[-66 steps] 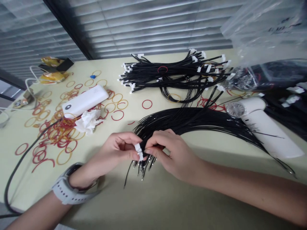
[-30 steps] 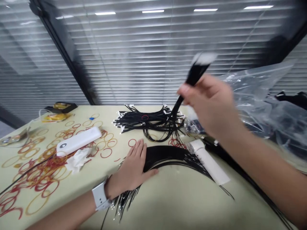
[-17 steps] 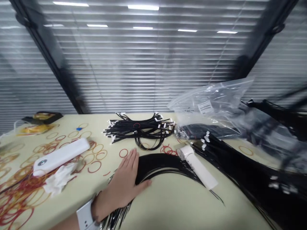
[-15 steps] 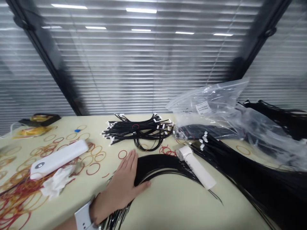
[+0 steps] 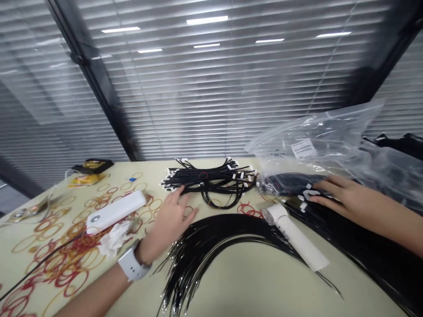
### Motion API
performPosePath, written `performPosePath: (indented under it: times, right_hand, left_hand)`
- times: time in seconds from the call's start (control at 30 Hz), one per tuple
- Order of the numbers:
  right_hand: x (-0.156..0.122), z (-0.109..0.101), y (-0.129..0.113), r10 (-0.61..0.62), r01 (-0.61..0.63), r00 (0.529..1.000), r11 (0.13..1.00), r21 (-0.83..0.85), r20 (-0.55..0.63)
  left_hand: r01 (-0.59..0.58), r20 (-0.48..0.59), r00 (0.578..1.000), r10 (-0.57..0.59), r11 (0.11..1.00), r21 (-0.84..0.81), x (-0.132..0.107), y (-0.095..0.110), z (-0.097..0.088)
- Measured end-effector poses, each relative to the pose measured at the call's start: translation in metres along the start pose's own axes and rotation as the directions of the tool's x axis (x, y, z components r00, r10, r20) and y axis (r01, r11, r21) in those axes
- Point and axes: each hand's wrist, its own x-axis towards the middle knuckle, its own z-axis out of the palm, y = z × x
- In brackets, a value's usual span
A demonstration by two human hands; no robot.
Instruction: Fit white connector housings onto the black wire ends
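L hand (image 5: 167, 222) is spread, nothing visibly in it, by the L end of the curved wires (image 5: 228, 226); R hand (image 5: 346, 198) has thumb & fingers part-bent about the white plugs (image 5: 309, 193), tho whether it grips any is unclear. Plugs cap the far end of the R bundle (image 5: 346, 233), long axis diag. from there to near R, under R hand, w/ L hand well apart & fan (image 5: 302, 242) btwn. Rear bundle (image 5: 205, 176) & bag (image 5: 333, 132) sit at back of surface (image 5: 257, 277).
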Motion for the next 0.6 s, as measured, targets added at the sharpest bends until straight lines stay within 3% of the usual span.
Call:
performPosePath:
  times: [0.13, 0.27, 0.4, 0.6]
  right_hand:
    - [0.047, -0.022, -0.054, -0.185, 0.185, 0.983, 0.983, -0.018, -0.002]
    - [0.083, -0.011, -0.121, -0.392, 0.392, 0.920, 0.918, -0.054, 0.013]
    - [0.107, 0.021, -0.163, -0.456, 0.453, 0.890, 0.889, -0.068, -0.025]
    - [0.132, 0.063, -0.175, -0.375, 0.375, 0.927, 0.926, 0.034, -0.023]
  left_hand:
    - [0.048, 0.047, 0.998, -0.048, 0.999, 0.017, 0.011, -0.041, 0.001]
    - [0.032, 0.055, 0.998, -0.029, 0.998, -0.046, 0.013, -0.057, -0.001]
    - [0.032, -0.005, 0.999, -0.033, 0.992, -0.124, 0.009, -0.049, -0.008]
    - [-0.048, 0.017, 0.998, 0.055, 0.960, -0.277, -0.003, -0.020, -0.025]
